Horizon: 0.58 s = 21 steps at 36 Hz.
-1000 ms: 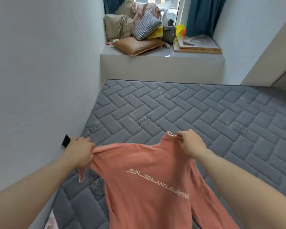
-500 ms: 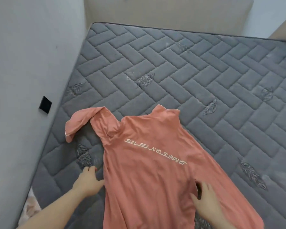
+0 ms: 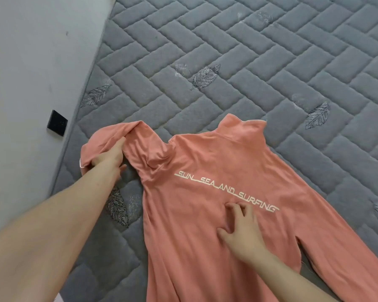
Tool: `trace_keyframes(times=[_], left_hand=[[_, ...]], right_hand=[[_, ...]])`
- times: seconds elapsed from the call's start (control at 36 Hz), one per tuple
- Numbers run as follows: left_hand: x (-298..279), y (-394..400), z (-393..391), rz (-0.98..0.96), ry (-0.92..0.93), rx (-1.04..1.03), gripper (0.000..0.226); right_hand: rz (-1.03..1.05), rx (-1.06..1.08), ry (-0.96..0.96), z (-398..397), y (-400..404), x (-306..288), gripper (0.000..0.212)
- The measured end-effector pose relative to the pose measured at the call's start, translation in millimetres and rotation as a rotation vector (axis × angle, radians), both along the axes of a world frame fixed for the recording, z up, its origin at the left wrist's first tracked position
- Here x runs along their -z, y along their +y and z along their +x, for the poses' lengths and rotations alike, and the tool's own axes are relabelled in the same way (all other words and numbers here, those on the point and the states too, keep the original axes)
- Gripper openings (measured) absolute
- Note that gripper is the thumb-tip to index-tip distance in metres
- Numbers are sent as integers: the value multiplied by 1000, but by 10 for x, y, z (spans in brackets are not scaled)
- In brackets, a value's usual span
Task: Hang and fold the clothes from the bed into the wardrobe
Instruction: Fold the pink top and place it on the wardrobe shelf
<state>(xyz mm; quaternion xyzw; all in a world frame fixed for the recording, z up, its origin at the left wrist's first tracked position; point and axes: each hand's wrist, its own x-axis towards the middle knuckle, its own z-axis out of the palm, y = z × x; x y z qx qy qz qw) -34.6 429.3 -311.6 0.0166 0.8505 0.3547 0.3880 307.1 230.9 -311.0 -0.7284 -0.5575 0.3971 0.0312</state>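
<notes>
A pale wall [image 3: 31,73] runs up the side beyond the left hand [image 3: 108,156], and a small black square plate [image 3: 57,122] sits on it just above and outward of that hand. Embroidered leaf motifs [image 3: 204,77] lie well ahead of both hands.

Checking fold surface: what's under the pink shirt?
The pink shirt lies flat on the grey quilted mattress, which shows all around it. The left hand reaches under the bunched sleeve; its fingertips are hidden. The right hand rests on top. Anything else beneath is covered.
</notes>
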Motion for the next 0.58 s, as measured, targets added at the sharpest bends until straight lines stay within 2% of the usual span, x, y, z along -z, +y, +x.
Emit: trace_keyframes(times=[0.11,0.17,0.28,0.36,0.47,0.58], left_hand=[[98,150,-221,-10,158,36,141],[139,190,-371,-30,259,93,136],[156,265,-603,-47,404,191,91],[131,335,-586,38,331,299,55],[19,387,-344,170,385,528,39],[-295,392,73,346,462,650,27]], right_hand=[[-7,-17,34,87,-2,81,72],[-12,-38,57,138,8,104,72],[-35,-44,90,181,81,150,65],[-58,-13,90,176,142,197,58],[-73,22,97,153,207,242,54],[-98,36,149,193,254,216,51]])
